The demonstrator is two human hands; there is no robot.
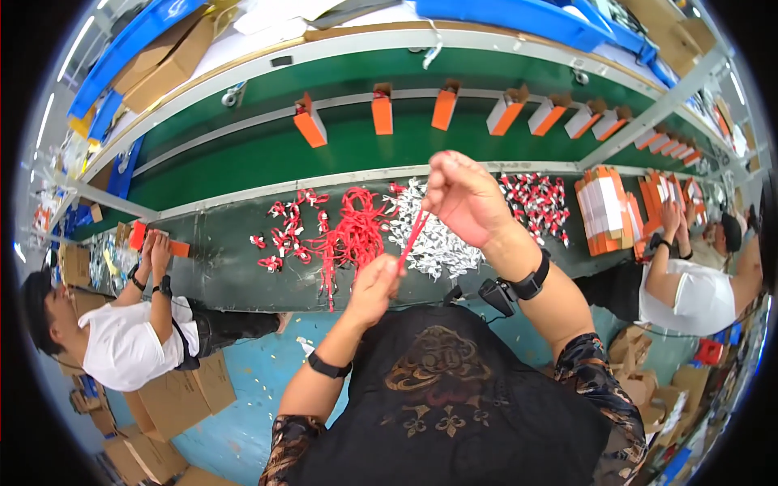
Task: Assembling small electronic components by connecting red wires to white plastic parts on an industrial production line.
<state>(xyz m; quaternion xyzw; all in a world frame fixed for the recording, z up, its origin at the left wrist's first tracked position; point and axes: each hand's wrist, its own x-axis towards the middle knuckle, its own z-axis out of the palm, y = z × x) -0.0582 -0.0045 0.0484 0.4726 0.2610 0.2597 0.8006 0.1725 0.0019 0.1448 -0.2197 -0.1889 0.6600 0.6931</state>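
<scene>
A thin red cord (413,240) is stretched at a slant between my two hands above the table. My left hand (374,292) grips its lower end, fingers closed. My right hand (468,198), raised higher, has its fingers curled at the cord's upper end. Behind my left hand lies a tangled pile of red cords (356,223), some trailing toward the front edge. Beneath the cord and my right hand spreads a heap of small white pieces (442,255). Small red-and-white bundles (290,235) lie scattered to the left, with a denser pile of red-and-white bundles (539,202) to the right.
Beyond the dark table (219,259), a green conveyor belt (235,170) carries several upright orange-and-white boxes (310,124). Flat orange-and-white cartons (604,212) are stacked at right. One person (130,332) works at left, another (685,292) at right. Blue bins (519,23) sit on the upper shelf.
</scene>
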